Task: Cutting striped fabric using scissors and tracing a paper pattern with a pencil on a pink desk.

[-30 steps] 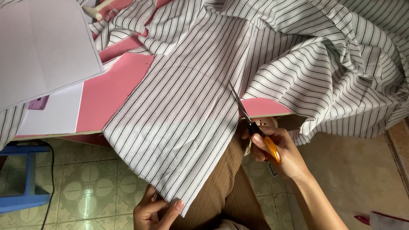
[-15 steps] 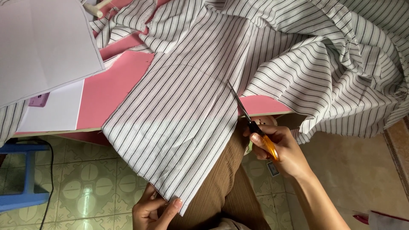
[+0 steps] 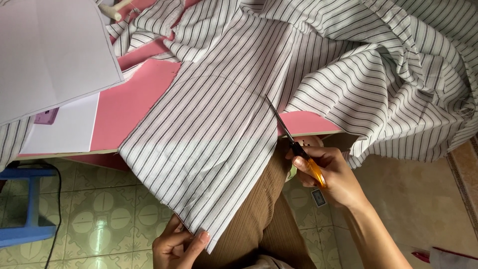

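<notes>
A large piece of white cloth with dark stripes (image 3: 214, 134) lies over a pink table (image 3: 129, 104) and hangs off its near edge. My right hand (image 3: 333, 177) grips orange-handled scissors (image 3: 294, 144), whose blades point up and left into the cloth along a cut edge. My left hand (image 3: 177, 246) pinches the cloth's lower hanging corner, holding it taut below the table. More of the same striped cloth (image 3: 388, 74) is bunched in folds at the upper right.
White paper sheets (image 3: 50, 55) lie at the table's left, one over a small purple object (image 3: 46, 116). A blue stool (image 3: 25, 209) stands on the patterned tile floor at the left. My brown-trousered leg (image 3: 259, 219) is under the cloth.
The scissors and my right hand have barely shifted, and the blades sit slightly further into the cloth. My left hand keeps its hold on the corner.
</notes>
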